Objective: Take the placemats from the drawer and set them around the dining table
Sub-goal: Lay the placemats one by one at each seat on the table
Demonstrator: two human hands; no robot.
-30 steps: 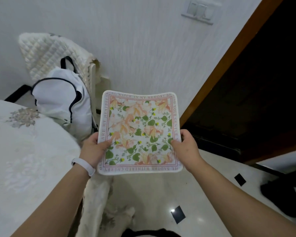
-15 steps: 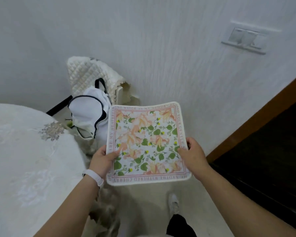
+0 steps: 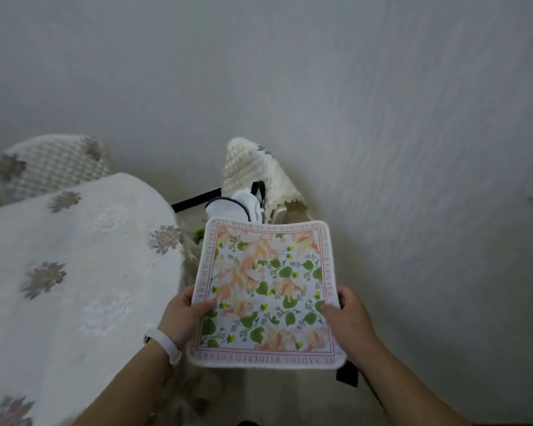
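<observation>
At the upper left of the frame a chair (image 3: 53, 167) with a quilted cover stands against the wall (image 3: 413, 118), partly behind the table (image 3: 74, 272), whose white cloth with grey flower embroidery fills the left side. Just right of the table's edge, in the lower middle, the left hand (image 3: 182, 318) grips the placemat (image 3: 265, 290) by its left edge, thumb on top and the other fingers hidden beneath; a white band (image 3: 166, 345) circles that wrist. The placemat is held in the air at lower centre, face up and roughly level, beside the table and not on it. It is square with rounded corners, with a white rim, a thin pink border carrying pink lettering, and a pattern of peach flowers, green heart-shaped leaves and small yellow blooms. Above its far edge sits a white bag (image 3: 240, 207) with dark trim, resting against a second cream quilted chair (image 3: 256, 170). The right hand (image 3: 348, 321) pinches the placemat's right edge, thumb over the top. A black strap (image 3: 347, 375) shows below that wrist. Plain wall fills the right.
</observation>
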